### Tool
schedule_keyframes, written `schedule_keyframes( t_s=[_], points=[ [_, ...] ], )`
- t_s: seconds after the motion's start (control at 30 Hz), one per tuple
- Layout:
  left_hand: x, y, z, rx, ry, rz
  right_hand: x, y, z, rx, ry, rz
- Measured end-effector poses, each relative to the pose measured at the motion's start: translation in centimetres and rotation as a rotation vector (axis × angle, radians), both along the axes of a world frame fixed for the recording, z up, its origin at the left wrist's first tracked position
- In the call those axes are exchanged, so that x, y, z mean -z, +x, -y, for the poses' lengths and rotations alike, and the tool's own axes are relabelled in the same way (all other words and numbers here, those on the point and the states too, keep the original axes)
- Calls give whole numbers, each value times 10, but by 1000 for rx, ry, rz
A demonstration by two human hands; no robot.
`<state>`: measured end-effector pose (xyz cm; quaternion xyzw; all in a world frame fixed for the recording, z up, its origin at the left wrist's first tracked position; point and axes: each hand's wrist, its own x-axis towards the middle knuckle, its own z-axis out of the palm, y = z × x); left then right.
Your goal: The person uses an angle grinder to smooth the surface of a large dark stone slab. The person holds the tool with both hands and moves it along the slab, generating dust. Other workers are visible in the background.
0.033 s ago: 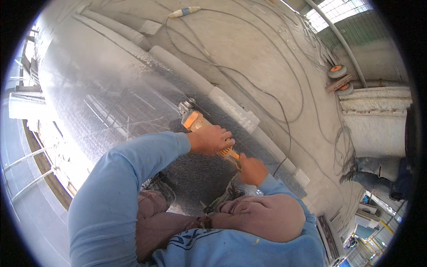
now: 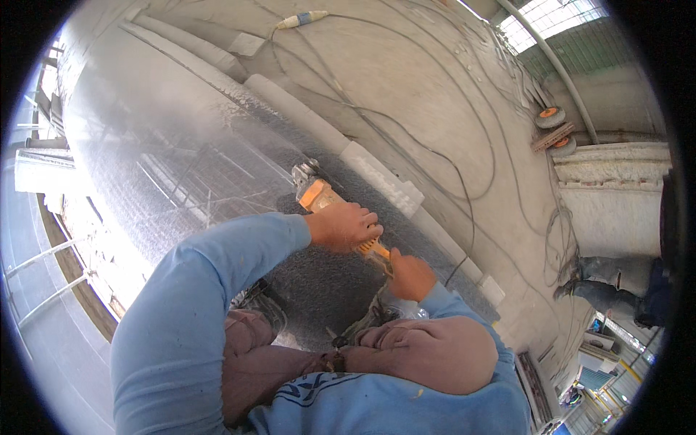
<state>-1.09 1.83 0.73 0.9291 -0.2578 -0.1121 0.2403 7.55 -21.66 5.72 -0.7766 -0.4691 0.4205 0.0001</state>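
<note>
Grinder [image 2: 322, 197] at the centre of the head view, orange-bodied and slanting, its metal head [image 2: 303, 175] toward the upper left over a dark slab [image 2: 319, 290]. The disc is too blurred to tell whether it touches the stone. Pale dust [image 2: 181, 116] streams from it toward the upper left, whitening the slab there.

The left hand [image 2: 341, 226] wraps the body just behind the head, its fingers bent and pressed together around it. Below and to the right, the right hand [image 2: 413, 278] grips the rear handle [image 2: 375, 254], thumb along it; its fingertips are hidden. Bent knees [image 2: 428, 351] in mauve trousers fill the bottom centre, close behind the tool.

The slab's long edge runs from upper left to lower right, with pale stone strips [image 2: 380, 177] alongside. This edge lies near the head on its right; on the other side, and toward the upper left, the slab stretches much wider. Past the strips, a broad floor [image 2: 428, 87] spans top centre to right, crossed by looping cables [image 2: 406, 130]. Wheels [image 2: 551, 116] stand at far right.
</note>
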Motion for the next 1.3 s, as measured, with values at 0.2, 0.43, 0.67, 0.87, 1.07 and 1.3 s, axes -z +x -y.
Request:
schedule_keyframes(
  t_s=[0.2,0.43,0.67,0.87,1.07,1.3],
  points=[
    [4,6,4,8,-36,85,-8,9,-1,-42,-90,7],
    [6,9,41,15,-72,72,-25,8,28,-61,-150,83],
    [-12,9,53,11,-107,80,-37,5,40,-43,-230,110],
    [-7,5,45,12,-89,31,-28,1,37,-26,-173,75],
    [-5,3,35,6,-43,-7,-9,2,32,-37,-116,31],
    [-6,5,15,10,42,-45,2,5,12,-29,-27,33]
  ],
)
